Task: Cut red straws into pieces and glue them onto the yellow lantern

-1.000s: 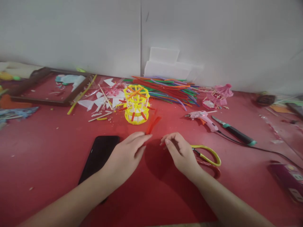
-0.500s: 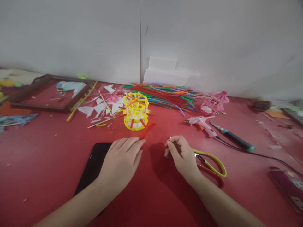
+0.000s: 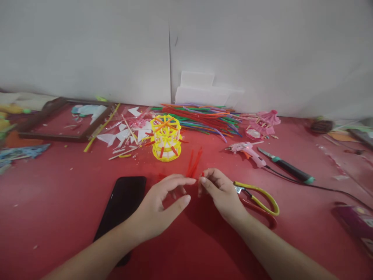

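My right hand [image 3: 223, 192] pinches a short red piece [image 3: 203, 175] between thumb and index finger. Beside it, my left hand [image 3: 163, 204] has thumb and fingers apart, with nothing visible between them; its index fingertip is close to the right hand. Red pipe cleaner strips [image 3: 194, 164] show just beyond both hands, against the red table. Farther back stands a yellow two-tier round frame [image 3: 166, 138] with red and orange spokes and pale sticks. Scissors [image 3: 262, 198] with yellow and red handles lie partly behind my right hand.
A black phone [image 3: 121, 206] lies left of my left hand. The pink glue gun [image 3: 247, 151] and a green-and-black cutter [image 3: 287, 167] lie at right. Behind are a pipe cleaner pile [image 3: 201, 118], paper scraps [image 3: 121, 134], a brown frame [image 3: 54, 137] and a pink model [image 3: 266, 122].
My left hand has moved right toward my right hand, and its thumb has spread from the fingers. The red strips beyond it now appear farther right. The view has shifted slightly.
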`<act>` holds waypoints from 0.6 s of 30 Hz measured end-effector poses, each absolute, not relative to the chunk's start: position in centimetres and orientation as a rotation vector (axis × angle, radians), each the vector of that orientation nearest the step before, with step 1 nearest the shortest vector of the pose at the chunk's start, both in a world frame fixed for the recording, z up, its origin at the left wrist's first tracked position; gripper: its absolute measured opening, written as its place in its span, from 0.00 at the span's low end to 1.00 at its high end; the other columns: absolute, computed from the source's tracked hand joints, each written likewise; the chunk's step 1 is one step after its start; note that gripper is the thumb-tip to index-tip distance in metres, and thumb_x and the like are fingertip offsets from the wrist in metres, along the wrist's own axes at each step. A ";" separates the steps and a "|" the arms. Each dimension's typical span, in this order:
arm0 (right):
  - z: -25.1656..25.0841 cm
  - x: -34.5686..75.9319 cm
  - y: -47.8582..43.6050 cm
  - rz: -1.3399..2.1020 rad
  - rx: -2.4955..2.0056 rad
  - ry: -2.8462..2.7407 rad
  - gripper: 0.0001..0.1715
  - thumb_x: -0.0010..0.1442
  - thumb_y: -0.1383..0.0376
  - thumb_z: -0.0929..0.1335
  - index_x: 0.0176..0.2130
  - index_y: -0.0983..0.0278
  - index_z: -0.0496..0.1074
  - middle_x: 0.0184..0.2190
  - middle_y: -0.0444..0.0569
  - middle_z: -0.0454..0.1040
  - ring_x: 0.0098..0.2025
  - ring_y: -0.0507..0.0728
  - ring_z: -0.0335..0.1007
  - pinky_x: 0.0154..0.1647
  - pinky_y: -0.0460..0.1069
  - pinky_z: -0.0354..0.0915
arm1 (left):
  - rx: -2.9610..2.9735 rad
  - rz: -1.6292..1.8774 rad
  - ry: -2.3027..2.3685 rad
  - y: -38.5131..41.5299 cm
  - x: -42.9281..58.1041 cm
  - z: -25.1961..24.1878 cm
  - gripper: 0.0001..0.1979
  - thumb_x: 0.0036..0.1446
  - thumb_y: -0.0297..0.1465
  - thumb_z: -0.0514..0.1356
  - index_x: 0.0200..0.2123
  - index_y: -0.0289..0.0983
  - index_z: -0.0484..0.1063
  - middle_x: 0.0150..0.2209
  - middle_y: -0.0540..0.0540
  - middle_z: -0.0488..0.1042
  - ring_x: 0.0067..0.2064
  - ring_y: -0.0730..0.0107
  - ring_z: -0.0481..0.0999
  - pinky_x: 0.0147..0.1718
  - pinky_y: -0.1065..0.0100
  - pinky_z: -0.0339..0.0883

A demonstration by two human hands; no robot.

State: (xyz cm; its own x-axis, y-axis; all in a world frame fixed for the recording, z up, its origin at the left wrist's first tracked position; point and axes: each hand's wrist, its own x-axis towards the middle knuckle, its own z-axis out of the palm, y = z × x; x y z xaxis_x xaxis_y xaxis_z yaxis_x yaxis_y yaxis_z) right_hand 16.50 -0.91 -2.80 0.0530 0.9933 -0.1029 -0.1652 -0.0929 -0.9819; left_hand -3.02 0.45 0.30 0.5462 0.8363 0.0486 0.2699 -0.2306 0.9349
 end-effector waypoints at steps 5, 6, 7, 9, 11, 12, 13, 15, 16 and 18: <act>-2.9 16.2 -1.0 1.442 -1.094 -0.883 0.20 0.56 0.49 0.72 0.35 0.60 0.63 0.19 0.36 0.69 0.16 0.49 0.65 0.18 0.44 0.63 | 1.732 0.676 0.912 0.7 -3.1 0.5 0.16 0.62 0.32 0.57 0.52 0.44 0.72 0.45 0.46 0.73 0.42 0.69 0.75 0.44 0.64 0.70; -2.8 16.2 -1.0 1.457 -1.081 -0.859 0.20 0.56 0.50 0.72 0.35 0.60 0.63 0.19 0.36 0.70 0.16 0.49 0.65 0.18 0.44 0.64 | 1.729 0.676 0.893 0.7 -3.1 0.6 0.16 0.62 0.32 0.57 0.52 0.44 0.72 0.45 0.47 0.73 0.42 0.69 0.75 0.44 0.65 0.70; -2.8 16.1 -1.1 1.468 -1.069 -0.836 0.20 0.56 0.50 0.72 0.35 0.60 0.64 0.19 0.36 0.70 0.17 0.49 0.66 0.19 0.44 0.65 | 1.730 0.672 0.872 0.7 -3.0 0.7 0.16 0.62 0.32 0.58 0.52 0.44 0.72 0.45 0.47 0.73 0.42 0.69 0.75 0.45 0.65 0.70; -2.8 16.1 -1.0 1.482 -1.047 -0.778 0.20 0.55 0.52 0.73 0.34 0.60 0.65 0.20 0.37 0.72 0.19 0.49 0.69 0.22 0.45 0.67 | 1.740 0.662 0.843 0.8 -2.9 0.8 0.15 0.62 0.32 0.58 0.52 0.44 0.73 0.46 0.47 0.74 0.44 0.68 0.76 0.47 0.65 0.70; -2.9 16.1 -1.0 1.488 -1.031 -0.721 0.19 0.53 0.53 0.75 0.33 0.61 0.66 0.23 0.38 0.74 0.21 0.50 0.71 0.23 0.45 0.69 | 1.743 0.659 0.853 0.8 -2.7 0.7 0.14 0.62 0.32 0.58 0.50 0.44 0.74 0.47 0.47 0.75 0.46 0.67 0.76 0.48 0.65 0.69; -2.9 16.1 -1.0 1.486 -1.025 -0.704 0.19 0.52 0.54 0.76 0.32 0.62 0.68 0.24 0.39 0.74 0.22 0.50 0.71 0.24 0.45 0.69 | 1.739 0.667 0.866 0.8 -2.7 0.7 0.13 0.62 0.32 0.58 0.49 0.44 0.75 0.47 0.47 0.76 0.47 0.67 0.76 0.49 0.66 0.69; -2.9 16.1 -1.0 1.481 -1.021 -0.695 0.19 0.50 0.55 0.77 0.31 0.62 0.69 0.25 0.39 0.74 0.22 0.50 0.71 0.24 0.45 0.70 | 1.730 0.684 0.882 0.8 -2.7 0.6 0.12 0.62 0.31 0.58 0.48 0.44 0.76 0.46 0.47 0.77 0.46 0.68 0.77 0.48 0.67 0.69; -2.9 16.0 -1.0 1.481 -1.003 -0.692 0.18 0.48 0.57 0.78 0.30 0.63 0.71 0.24 0.40 0.74 0.23 0.49 0.71 0.25 0.45 0.71 | 1.706 0.732 0.908 0.9 -2.7 0.4 0.10 0.62 0.30 0.59 0.44 0.44 0.79 0.42 0.49 0.79 0.43 0.70 0.78 0.45 0.69 0.69; -2.8 15.9 -1.0 1.496 -0.988 -0.691 0.17 0.48 0.58 0.78 0.29 0.64 0.72 0.22 0.40 0.74 0.22 0.49 0.70 0.25 0.45 0.71 | 1.694 0.754 0.913 0.9 -2.7 0.4 0.10 0.62 0.29 0.59 0.42 0.43 0.79 0.40 0.50 0.80 0.41 0.71 0.78 0.44 0.71 0.70; -2.7 15.6 -1.2 1.555 -0.947 -0.670 0.16 0.47 0.59 0.79 0.29 0.64 0.73 0.20 0.39 0.74 0.21 0.48 0.70 0.24 0.44 0.71 | 1.672 0.780 0.903 0.9 -2.7 0.3 0.09 0.61 0.28 0.60 0.40 0.43 0.80 0.37 0.51 0.81 0.39 0.72 0.79 0.42 0.72 0.70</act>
State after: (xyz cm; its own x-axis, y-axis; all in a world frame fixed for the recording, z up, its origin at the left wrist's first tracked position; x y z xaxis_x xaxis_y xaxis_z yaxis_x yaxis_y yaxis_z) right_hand 15.61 -1.19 -2.68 -0.0368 0.9769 -0.2103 -0.5182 -0.1986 -0.8319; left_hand -2.75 0.92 0.31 0.5056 0.8604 0.0636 0.1877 -0.1817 0.9653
